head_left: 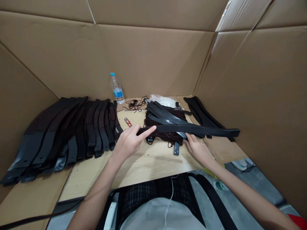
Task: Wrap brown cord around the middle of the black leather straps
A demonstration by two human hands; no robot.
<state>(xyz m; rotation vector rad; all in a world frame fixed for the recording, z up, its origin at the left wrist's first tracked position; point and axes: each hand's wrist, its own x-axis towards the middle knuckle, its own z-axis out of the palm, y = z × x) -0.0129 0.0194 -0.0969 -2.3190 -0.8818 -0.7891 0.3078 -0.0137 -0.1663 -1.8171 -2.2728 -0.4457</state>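
Observation:
A long black strip (199, 129) lies across the middle, above a pile of dark cord (165, 137) and several glossy dark strips (165, 115). At its left end, my left hand (130, 139) grips it, with the index finger stretched along it. My right hand (195, 147) is below the strip, its fingers closed on the end of a glossy dark strip (181, 134) at the pile's right side. A short dark strip end (176, 149) sticks out of the pile toward me.
Many dark curved strips (69, 127) lie in a row at the left. More black strips (203, 111) are at the right. Red snips (128, 122), a water bottle (117, 90), loose cord (136, 104) and clear plastic (163, 101) lie behind. Cardboard walls (153, 60) surround the table.

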